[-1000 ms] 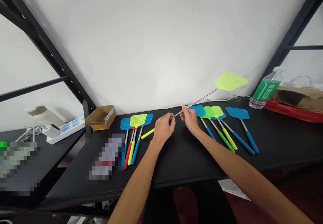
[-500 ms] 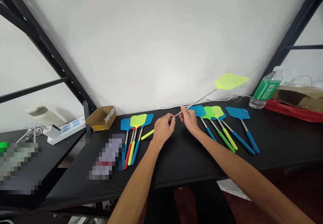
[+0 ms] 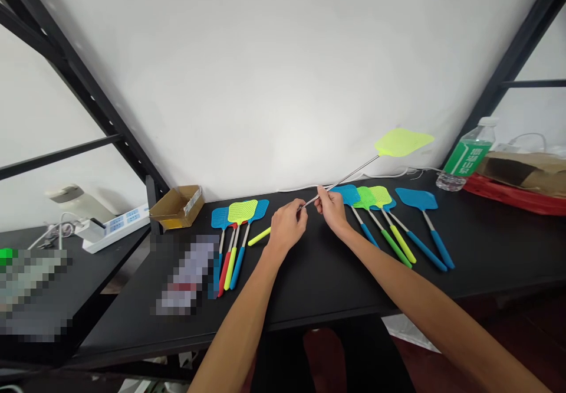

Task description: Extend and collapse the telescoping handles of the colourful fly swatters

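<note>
A yellow-green fly swatter (image 3: pixel 401 143) with a long metal rod is held slantwise over the table, its head up to the right against the wall. My left hand (image 3: pixel 288 226) is closed around it near the grip, whose yellow end pokes out to the left. Further up, my right hand (image 3: pixel 331 207) pinches the metal rod. Left of my hands lies a group of swatters, with a yellow one (image 3: pixel 242 212) on top of blue and red ones. Several blue, green and yellow swatters lie to the right, including a separate blue swatter (image 3: pixel 417 198) at the end.
An open cardboard box (image 3: pixel 177 207) stands at the back left, near a white power strip (image 3: pixel 117 228). At the right are a green-labelled bottle (image 3: pixel 469 156) and a red bag (image 3: pixel 499 194). Black metal posts rise on both sides. A blurred item (image 3: pixel 188 275) lies on the black table (image 3: pixel 318 287).
Almost nothing differs. The held swatter's head has shifted very slightly left, and my left hand has edged slightly to the right; both hands keep their hold.
</note>
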`<state>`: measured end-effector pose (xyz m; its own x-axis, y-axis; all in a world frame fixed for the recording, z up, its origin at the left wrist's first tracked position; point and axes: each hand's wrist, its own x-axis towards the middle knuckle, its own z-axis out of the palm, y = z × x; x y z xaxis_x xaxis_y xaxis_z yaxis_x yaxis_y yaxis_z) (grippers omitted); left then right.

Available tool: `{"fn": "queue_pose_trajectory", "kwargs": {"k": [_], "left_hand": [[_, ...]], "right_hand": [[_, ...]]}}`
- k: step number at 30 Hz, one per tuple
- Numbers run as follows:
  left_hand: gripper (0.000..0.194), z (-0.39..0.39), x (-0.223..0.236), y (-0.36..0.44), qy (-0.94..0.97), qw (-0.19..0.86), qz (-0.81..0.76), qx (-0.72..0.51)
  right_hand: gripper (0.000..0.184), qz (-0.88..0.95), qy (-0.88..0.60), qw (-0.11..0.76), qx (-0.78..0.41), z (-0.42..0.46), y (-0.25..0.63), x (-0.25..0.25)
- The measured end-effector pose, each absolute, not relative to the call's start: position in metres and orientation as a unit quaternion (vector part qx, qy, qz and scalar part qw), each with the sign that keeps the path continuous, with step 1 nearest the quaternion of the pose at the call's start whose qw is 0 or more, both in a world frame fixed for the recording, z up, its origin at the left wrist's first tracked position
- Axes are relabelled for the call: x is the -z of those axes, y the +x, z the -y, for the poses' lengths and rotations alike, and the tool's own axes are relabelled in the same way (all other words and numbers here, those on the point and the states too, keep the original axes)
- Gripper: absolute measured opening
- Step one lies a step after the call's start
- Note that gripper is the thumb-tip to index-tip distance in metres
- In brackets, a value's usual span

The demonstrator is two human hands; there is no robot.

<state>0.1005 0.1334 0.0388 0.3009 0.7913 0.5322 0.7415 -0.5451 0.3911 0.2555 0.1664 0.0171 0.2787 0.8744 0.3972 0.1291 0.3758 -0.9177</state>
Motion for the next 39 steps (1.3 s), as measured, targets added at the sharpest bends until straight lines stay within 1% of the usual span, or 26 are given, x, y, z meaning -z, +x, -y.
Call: {"fn": "queue_pose_trajectory", "kwargs": {"k": [12, 19, 25, 39], "left_hand": [[0.034, -0.1332, -0.0386, 0.1005, 0.806, 0.026, -0.512, -0.297], [0.035, -0.131, -0.0409, 0.1012, 0.781, 0.018, -0.552, -0.292], [0.038, -0.1318, -0.0395, 0.099, 0.797, 0.023, -0.525, -0.297], [0.037, -0.1315, -0.0395, 0.0984, 0.805, 0.004, -0.516, -0.293]], "right_hand": [[0.06, 0.529, -0.482, 0.642, -0.276, -0.1659, 0.256, -0.016], [0.06, 0.532, -0.479, 0.644, -0.27, -0.165, 0.2557, -0.0177], [0.06, 0.532, -0.476, 0.647, -0.269, -0.1646, 0.2548, -0.0181], [0.061, 0.538, -0.477, 0.641, -0.268, -0.1636, 0.2553, -0.0185]]}}
